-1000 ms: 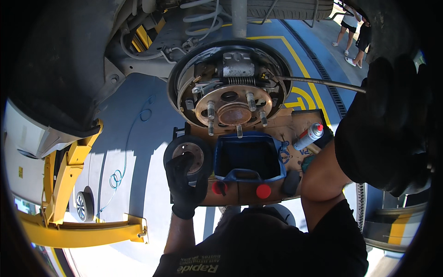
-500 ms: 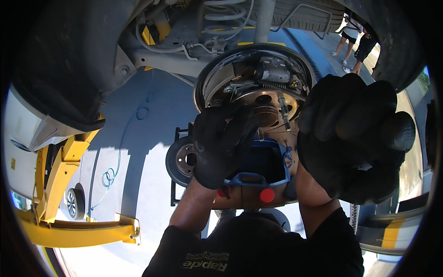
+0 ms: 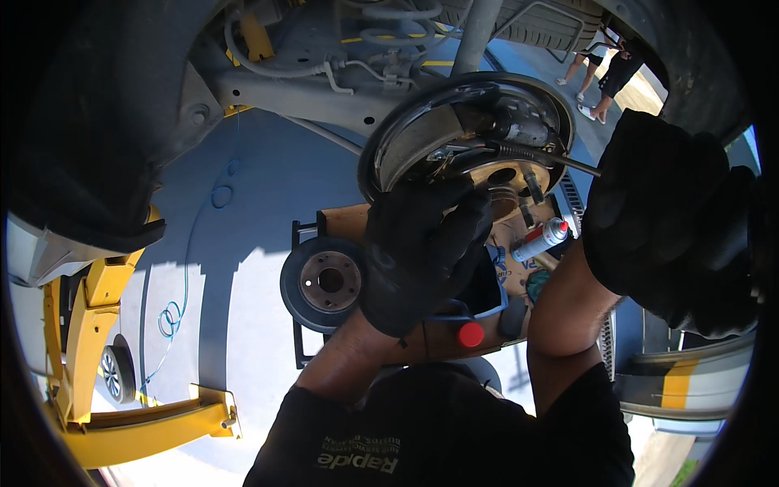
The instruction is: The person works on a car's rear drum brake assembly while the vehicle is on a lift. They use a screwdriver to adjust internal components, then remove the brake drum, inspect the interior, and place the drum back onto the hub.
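Note:
An uncovered drum brake hangs in front of me, its dark backing plate [image 3: 369, 166] ringing a curved brake shoe [image 3: 418, 142], a silvery wheel cylinder [image 3: 526, 128] and a coil spring [image 3: 519, 152]. My right hand [image 3: 669, 231], black-gloved and closed, grips a tool with a thin metal shaft [image 3: 580, 167]; its handle is hidden. That shaft reaches left to the spring. Against the lower left of the rusty hub flange [image 3: 479, 174], my gloved left hand [image 3: 426, 256] has its fingers bent together. Whatever they pinch there is out of sight.
Below the brake, a brown-topped cart holds a brake drum [image 3: 296, 284], a blue basin [image 3: 489, 311], a spray can [image 3: 540, 241] and a red cap [image 3: 470, 334]. A yellow lift arm [image 3: 146, 430] stands left. An air hose [image 3: 185, 276] lies on the floor. Two people [image 3: 621, 77] stand at far right.
My right hand has moved right, and the tool's shaft now shows across the spring. My left hand stays by the hub. The view has shifted, uncovering the spray can and more of the drum.

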Tool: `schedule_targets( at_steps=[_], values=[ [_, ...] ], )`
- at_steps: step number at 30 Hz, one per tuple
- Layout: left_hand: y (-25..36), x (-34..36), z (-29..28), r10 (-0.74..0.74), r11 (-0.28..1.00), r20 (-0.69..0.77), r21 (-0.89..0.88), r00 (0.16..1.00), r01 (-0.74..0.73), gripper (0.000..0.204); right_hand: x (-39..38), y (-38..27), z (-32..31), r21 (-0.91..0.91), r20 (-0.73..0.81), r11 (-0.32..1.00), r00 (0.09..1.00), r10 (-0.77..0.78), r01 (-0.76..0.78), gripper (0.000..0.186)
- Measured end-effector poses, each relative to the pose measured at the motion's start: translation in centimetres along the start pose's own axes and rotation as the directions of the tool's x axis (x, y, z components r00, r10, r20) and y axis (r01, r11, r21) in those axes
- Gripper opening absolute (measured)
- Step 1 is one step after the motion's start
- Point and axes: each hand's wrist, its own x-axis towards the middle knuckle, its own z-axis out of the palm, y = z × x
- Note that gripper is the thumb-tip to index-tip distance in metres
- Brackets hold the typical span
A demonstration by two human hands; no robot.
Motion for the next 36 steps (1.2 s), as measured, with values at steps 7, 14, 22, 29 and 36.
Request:
schedule_targets(
  at_steps=[7,14,22,29,36],
  values=[
    [-0.6,0.0,0.1,0.029,0.999,0.005,-0.041,1.0,-0.029,0.029,1.0,0.6,-2.5,-0.09,-0.013,0.995,0.999,0.049,-0.05,0.035],
    [-0.5,0.0,-0.6,0.028,1.0,0.017,0.0,0.999,-0.028,0.034,0.5,0.2,-2.7,-0.145,0.016,0.989,0.999,0.045,-0.042,0.032],
    [-3.9,4.0,-1.8,0.094,0.954,-0.154,0.298,0.984,-0.044,0.054,-1.6,-1.3,-2.9,-0.244,0.097,0.969,0.995,-0.004,0.027,0.029],
    [-6.5,5.1,-2.8,0.15,0.91,0.104,0.374,0.983,-0.179,0.067,0.2,-0.2,-2.7,-0.081,0.001,0.996,1.0,0.029,-0.029,0.026],
    [-6.8,4.5,-1.3,0.231,0.88,-0.01,0.429,0.973,-0.204,0.064,0.8,0.6,-4.5,-0.118,-0.032,0.991,0.998,0.061,-0.064,0.026]
  ],
)
